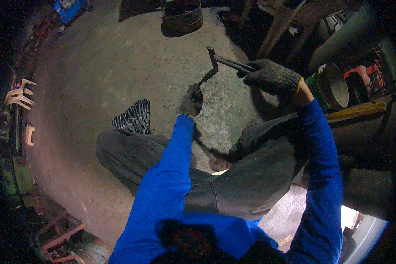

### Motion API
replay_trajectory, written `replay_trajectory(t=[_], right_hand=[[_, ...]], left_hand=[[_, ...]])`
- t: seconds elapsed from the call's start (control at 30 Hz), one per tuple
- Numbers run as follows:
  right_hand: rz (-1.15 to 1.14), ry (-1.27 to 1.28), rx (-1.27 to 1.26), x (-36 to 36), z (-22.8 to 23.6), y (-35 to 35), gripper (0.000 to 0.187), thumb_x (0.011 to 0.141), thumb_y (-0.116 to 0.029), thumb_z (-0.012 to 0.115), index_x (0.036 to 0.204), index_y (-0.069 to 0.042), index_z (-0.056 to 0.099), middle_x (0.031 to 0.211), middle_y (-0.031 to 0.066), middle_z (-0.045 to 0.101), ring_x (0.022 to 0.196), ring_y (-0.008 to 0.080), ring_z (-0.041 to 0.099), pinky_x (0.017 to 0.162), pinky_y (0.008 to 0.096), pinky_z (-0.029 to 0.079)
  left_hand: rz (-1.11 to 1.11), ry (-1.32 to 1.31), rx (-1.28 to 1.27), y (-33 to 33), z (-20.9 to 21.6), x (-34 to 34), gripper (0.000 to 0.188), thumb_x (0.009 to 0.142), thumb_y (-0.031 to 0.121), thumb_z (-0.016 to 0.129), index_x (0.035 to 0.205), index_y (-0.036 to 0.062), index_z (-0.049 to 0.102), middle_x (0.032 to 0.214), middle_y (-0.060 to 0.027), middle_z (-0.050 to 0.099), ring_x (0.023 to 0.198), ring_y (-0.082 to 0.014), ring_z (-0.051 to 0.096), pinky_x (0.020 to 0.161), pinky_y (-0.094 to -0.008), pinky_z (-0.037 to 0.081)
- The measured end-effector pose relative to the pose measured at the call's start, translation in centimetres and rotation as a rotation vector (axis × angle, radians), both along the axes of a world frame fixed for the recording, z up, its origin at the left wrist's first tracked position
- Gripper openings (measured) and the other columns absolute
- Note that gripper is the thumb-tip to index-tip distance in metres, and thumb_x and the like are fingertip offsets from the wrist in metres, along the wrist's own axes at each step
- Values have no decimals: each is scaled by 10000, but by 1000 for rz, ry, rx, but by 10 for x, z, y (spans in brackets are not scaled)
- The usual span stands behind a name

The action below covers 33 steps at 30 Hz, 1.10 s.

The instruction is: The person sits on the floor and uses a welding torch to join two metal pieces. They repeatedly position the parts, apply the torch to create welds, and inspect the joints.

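Observation:
My right hand (273,77), in a dark knitted glove with a yellow cuff edge, is closed around the slim handle of a hammer (212,57). The hammer's narrow dark head is over the floor, just beyond my left hand. That hand (191,101), gloved too, grips a short dark metal rod (206,78), which slants up and right towards the lower end of the hammer head. Whether the two touch I cannot tell. Left of my left forearm, beside my bent knee, several similar dark metal rods (134,116) lie in a fanned row on the floor.
The concrete floor (75,114) spreads to the left. A round dark metal tub (182,17) stands at the far side. On the right are a green bucket (332,88) and a yellow wooden handle (356,111). A pale plastic chair (21,94) is at the left edge.

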State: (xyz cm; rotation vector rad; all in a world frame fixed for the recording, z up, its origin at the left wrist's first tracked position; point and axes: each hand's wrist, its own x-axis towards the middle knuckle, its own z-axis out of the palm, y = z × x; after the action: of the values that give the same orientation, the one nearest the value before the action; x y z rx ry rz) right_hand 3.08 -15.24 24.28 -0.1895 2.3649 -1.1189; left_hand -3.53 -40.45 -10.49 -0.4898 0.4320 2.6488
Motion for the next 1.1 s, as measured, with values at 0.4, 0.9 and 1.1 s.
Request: replay_trajectory(t=[0.4,0.9,1.1], right_hand=[[-84,19,-142,3,-4,-1,254,920,-278,619,1072,-86,689,702,-51,558,544,36,454,458,227,364],[-302,-201,-460,4,-26,9,262,946,-322,598,1039,-95,691,713,-43,531,568,59,473,488,230,401],[-328,-191,-522,4,-55,25,192,934,-260,589,959,-86,666,715,-24,554,571,103,519,497,252,429]], left_hand=[[-50,181,146,11,23,3,235,1007,241,526,1100,40,603,893,-64,632,769,-161,603,691,-295,533],[48,0,252,33,44,2,218,997,236,545,1007,31,615,820,-59,622,711,-155,576,645,-279,522],[55,16,219,39,40,-3,206,993,227,553,1017,34,622,822,-63,628,717,-162,592,647,-290,532]])
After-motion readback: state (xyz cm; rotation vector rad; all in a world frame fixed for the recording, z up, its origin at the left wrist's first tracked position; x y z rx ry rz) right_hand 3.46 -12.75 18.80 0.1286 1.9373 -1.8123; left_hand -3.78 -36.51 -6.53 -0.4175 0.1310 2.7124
